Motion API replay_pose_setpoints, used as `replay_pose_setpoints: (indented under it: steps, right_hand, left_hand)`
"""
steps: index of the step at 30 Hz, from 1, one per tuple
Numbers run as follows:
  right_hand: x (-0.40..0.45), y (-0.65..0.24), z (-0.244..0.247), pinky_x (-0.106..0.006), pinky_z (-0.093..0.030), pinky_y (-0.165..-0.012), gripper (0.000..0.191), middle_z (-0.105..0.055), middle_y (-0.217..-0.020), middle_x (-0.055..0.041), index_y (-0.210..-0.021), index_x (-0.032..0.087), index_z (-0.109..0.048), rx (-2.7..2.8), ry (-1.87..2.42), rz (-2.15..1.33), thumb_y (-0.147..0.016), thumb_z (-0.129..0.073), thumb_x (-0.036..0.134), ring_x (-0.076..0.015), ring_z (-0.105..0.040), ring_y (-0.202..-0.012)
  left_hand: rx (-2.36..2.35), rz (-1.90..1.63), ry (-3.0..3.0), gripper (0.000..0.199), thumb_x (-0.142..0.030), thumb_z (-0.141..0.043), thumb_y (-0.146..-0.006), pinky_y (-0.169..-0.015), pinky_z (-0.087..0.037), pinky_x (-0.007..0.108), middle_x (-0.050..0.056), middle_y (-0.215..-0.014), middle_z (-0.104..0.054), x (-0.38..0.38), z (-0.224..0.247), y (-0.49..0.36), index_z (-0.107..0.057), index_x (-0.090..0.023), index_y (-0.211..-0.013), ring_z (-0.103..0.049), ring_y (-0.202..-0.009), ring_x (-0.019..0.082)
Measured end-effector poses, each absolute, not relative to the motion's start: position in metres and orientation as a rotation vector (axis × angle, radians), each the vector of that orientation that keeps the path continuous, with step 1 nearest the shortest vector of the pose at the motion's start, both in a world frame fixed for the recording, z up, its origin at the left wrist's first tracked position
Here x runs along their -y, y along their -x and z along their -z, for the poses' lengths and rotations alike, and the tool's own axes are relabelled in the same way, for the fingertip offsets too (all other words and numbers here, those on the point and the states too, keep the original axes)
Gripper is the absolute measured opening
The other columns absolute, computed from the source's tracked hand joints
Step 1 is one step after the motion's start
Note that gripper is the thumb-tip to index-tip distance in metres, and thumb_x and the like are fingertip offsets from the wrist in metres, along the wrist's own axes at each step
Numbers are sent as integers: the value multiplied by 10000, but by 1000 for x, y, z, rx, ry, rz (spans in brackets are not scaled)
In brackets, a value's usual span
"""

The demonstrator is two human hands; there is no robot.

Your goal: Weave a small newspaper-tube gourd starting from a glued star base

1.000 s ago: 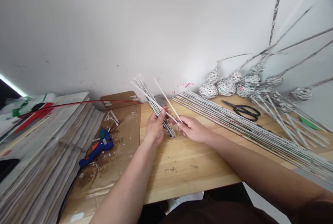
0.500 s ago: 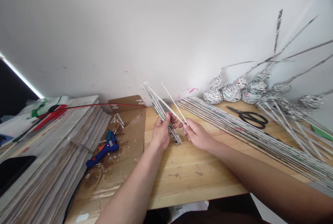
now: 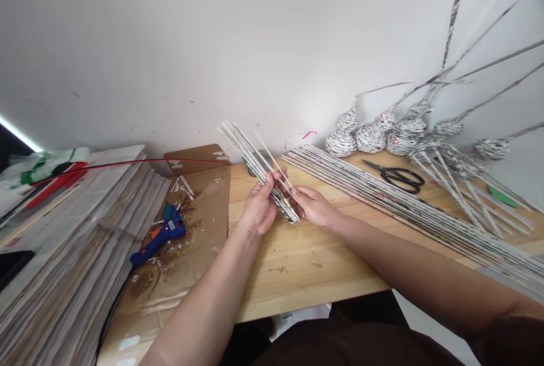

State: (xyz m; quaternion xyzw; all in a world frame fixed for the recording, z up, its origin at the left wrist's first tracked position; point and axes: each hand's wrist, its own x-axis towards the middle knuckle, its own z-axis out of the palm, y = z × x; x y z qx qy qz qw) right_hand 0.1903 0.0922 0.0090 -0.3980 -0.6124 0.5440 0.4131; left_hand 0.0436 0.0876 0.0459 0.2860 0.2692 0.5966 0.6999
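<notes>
My left hand (image 3: pixel 260 203) is closed round a bundle of thin rolled paper sticks (image 3: pixel 243 149), which slants up and away to the left over the wooden table (image 3: pixel 297 275). Just right of it, my right hand (image 3: pixel 309 205) pinches the lower end of a single pale paper stick (image 3: pixel 272 157). That stick runs nearly side by side with the bundle. The bundle's near ends poke out below my left palm, close to my right fingertips. Part of the bundle is hidden by my left fingers.
Long rolled paper sticks (image 3: pixel 382 201) lie across the right side, with black scissors (image 3: pixel 399 178) behind them. Several woven paper gourds (image 3: pixel 369 138) stand against the wall. To the left, a blue glue gun (image 3: pixel 159 238) rests on stained cardboard (image 3: pixel 182 281) beside a newspaper stack (image 3: pixel 80 241).
The single stick in my right hand has swung from crossing the bundle's line to lying nearly along it. Both hands are nearer each other, and the whole view has shifted slightly.
</notes>
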Motion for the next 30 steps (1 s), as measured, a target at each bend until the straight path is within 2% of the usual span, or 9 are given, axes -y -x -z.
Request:
replay_pose_setpoints:
  steps: [4,9,11,14,18,21,24,26,30]
  right_hand:
    - [-87,-190,-15,-233,-351,-494,527,-497,-564,27,-678,185,-501,1689,1045,-1350,-910,-456,656,-101,-448,-507]
    - [-80,-188,-23,-227,-387,-533,411,-529,-664,28,-829,173,-584,1754,1000,-1342,-920,-513,568,-94,-480,-557]
    - [-79,-186,-25,-224,-399,-548,352,-548,-702,27,-873,167,-589,1746,945,-1431,-881,-598,519,-90,-495,-583]
    - [-80,-185,-25,-223,-425,-566,341,-575,-726,31,-962,171,-568,1693,929,-1532,-807,-705,442,-96,-539,-615]
    - [-77,-184,-24,-228,-446,-524,403,-565,-718,55,-1091,203,-498,1687,997,-1612,-806,-706,398,-106,-571,-576]
    - [-71,-183,-24,-252,-487,-590,403,-614,-808,20,-1136,209,-486,1780,946,-1497,-819,-694,346,-124,-611,-658]
    - [-65,-181,-25,-273,-492,-663,338,-652,-895,-18,-1107,209,-535,1911,952,-1212,-824,-689,311,-141,-617,-741]
    - [-63,-180,-25,-270,-475,-646,271,-647,-849,-9,-1032,205,-563,1956,994,-1088,-817,-693,307,-134,-594,-701]
    - [-65,-179,-24,-244,-433,-564,210,-602,-713,23,-938,197,-551,1917,1021,-1169,-800,-682,287,-119,-554,-607]
  left_hand:
    - [-650,-1367,-617,289,-357,-841,-697,-814,-534,259,12,-869,-699,-88,-45,-45,-678,-154,-823,-675,-882,143]
    - [-706,-1476,-529,270,-350,-817,-727,-778,-544,257,-47,-700,-600,-92,-46,-43,-661,-157,-832,-602,-638,68]
    - [-716,-1483,-518,290,-376,-817,-721,-730,-549,250,-53,-677,-567,-93,-46,-42,-642,-163,-813,-567,-599,64]
    - [-731,-1473,-552,352,-440,-829,-682,-570,-496,206,-63,-653,-523,-93,-46,-42,-616,-188,-803,-503,-538,60]
    - [-777,-1538,-596,407,-507,-823,-659,-473,-409,176,-59,-707,-527,-93,-46,-42,-609,-196,-812,-458,-529,49]
    - [-815,-1572,-603,430,-532,-814,-657,-434,-359,174,-57,-730,-529,-93,-48,-44,-591,-195,-802,-418,-507,41]
    - [-839,-1583,-642,433,-558,-785,-681,-406,-311,170,-59,-701,-502,-91,-48,-46,-586,-196,-810,-385,-484,40]
    - [-864,-1590,-691,422,-566,-755,-715,-412,-308,165,-58,-699,-496,-89,-46,-48,-607,-202,-866,-394,-490,39]
    - [-937,-1592,-780,448,-592,-689,-772,-434,-341,168,-58,-747,-533,-86,-41,-51,-586,-260,-1053,-432,-494,40]
